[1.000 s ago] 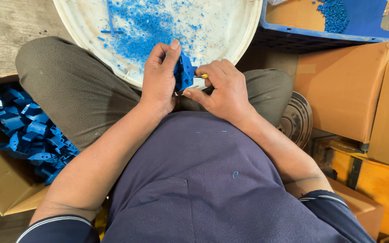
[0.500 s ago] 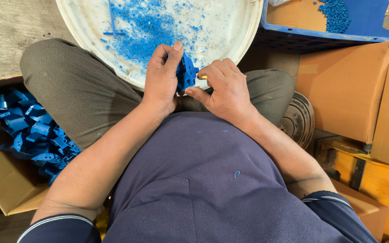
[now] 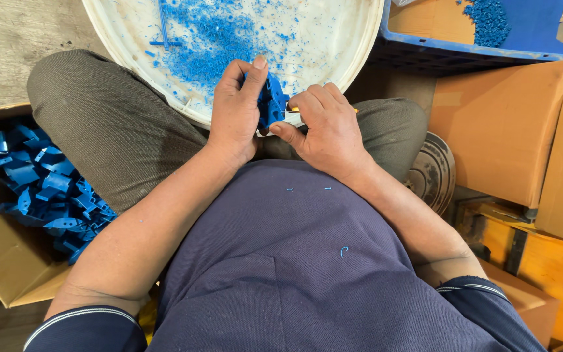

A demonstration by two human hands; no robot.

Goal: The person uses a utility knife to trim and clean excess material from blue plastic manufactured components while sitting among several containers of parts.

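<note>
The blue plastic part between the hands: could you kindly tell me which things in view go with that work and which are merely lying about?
In use:
- blue plastic part, held in the left hand
- right hand, gripping a small tool against the part
- white basin with blue shavings
- cardboard box of blue parts

Lying about:
- blue crate
- brown boxes
- round metal disc

The single head camera looks steeply down from close above, over the person's chest and lap, facing forward toward the white basin [image 3: 131, 78] ahead.
</note>
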